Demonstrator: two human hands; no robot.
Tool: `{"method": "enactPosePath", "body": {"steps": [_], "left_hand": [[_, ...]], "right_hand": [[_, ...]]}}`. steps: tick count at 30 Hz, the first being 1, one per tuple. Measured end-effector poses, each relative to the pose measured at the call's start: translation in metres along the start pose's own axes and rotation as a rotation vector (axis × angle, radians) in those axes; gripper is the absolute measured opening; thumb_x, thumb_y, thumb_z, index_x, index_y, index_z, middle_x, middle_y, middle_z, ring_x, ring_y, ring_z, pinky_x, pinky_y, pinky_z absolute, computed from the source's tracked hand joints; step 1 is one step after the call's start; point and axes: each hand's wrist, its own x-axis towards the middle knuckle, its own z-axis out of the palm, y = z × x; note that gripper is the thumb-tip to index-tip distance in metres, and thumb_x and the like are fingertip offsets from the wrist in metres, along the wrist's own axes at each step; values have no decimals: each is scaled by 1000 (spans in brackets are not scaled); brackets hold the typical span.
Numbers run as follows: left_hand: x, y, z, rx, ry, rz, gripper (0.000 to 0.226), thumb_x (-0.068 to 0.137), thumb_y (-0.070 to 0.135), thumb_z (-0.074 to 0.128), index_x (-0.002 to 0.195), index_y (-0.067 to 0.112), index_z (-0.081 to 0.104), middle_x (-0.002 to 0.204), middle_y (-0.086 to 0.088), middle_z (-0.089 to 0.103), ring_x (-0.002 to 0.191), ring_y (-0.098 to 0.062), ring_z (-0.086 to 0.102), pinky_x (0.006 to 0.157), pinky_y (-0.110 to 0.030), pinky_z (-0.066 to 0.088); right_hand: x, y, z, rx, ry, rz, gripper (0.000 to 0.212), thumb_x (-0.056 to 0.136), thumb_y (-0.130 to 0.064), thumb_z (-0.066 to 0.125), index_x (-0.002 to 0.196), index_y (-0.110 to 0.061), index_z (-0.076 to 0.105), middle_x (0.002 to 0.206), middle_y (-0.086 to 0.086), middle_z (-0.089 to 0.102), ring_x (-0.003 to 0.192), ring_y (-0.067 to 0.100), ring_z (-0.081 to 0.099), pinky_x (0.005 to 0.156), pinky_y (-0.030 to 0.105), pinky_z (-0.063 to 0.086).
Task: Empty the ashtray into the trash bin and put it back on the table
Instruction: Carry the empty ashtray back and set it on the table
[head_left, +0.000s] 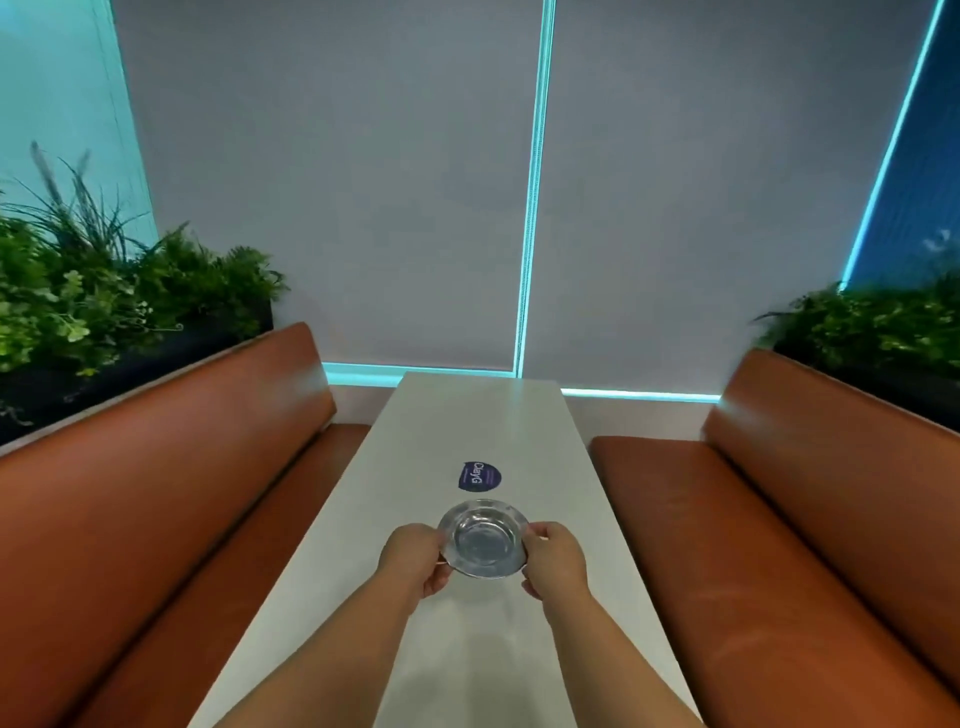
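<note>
A round silver metal ashtray (483, 538) is held over the middle of a long white table (467, 426). My left hand (413, 558) grips its left rim and my right hand (553, 564) grips its right rim. The bowl of the ashtray looks shiny and bare inside. I cannot tell whether its base touches the tabletop. No trash bin is in view.
A round dark blue sticker (480, 475) lies on the table just beyond the ashtray. Brown padded benches (171, 499) (779, 519) run along both sides. Planters with green plants (104, 312) (883, 327) stand behind the backrests. Grey blinds cover the far window.
</note>
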Motion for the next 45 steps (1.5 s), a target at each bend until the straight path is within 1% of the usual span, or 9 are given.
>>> {"method": "enactPosePath", "body": {"steps": [13,17,19,24,31,34,37,40,45], "left_hand": [[284,30,41,-16,42,-38,23,81,2,47,62,6,60,43,-6,50,40,-20,44,48,-27,42],[356,21,59,4,24,63,25,83,3,50,64,8,65,40,-1,49,42,-19,43,47,-28,42],[377,14,64,37,21,105,26,82,4,50,62,9,65,39,0,50,42,-19,45,48,-28,41],[404,6,70,76,51,197,30,87,8,50,65,18,69,41,3,56,40,-14,53,51,-32,53],[416,3,74,186,70,259,34,90,16,48,63,27,66,38,1,56,34,-16,54,50,-30,52],[420,1,76,204,101,244,36,92,15,48,63,33,59,42,-3,57,36,-19,53,62,-43,59],[423,-1,78,250,104,267,20,93,19,48,85,27,65,44,-2,58,37,-18,53,64,-43,59],[426,-2,79,303,115,250,31,93,26,48,121,21,63,53,-2,63,42,-17,57,66,-38,60],[428,-3,79,344,111,278,35,94,28,47,124,18,60,58,-3,64,46,-19,59,73,-44,60]], "right_hand": [[256,16,102,-56,37,61,14,88,-33,56,91,-20,60,77,4,66,55,16,60,38,20,42],[323,39,120,-92,37,21,16,90,-30,53,97,-18,61,88,10,69,63,21,61,55,30,50],[340,47,127,-101,33,-4,16,91,-27,52,98,-17,61,91,12,70,66,22,61,57,32,50],[359,55,137,-29,-3,-8,8,93,-23,50,89,-20,56,58,10,61,34,17,52,33,25,45],[370,62,144,-97,54,-27,15,91,-20,48,79,-28,52,61,9,64,29,12,53,30,19,40],[375,64,145,-109,64,6,10,90,-17,47,86,-23,53,68,8,65,34,15,57,35,24,48],[377,66,146,-127,60,27,11,91,-19,47,96,-16,56,77,12,67,39,19,60,43,31,55],[377,66,147,-134,60,40,13,92,-20,47,97,-14,57,78,14,68,40,20,61,46,34,57],[373,64,146,-186,69,9,17,93,-23,46,85,-12,56,72,12,66,37,19,58,39,24,48]]}}
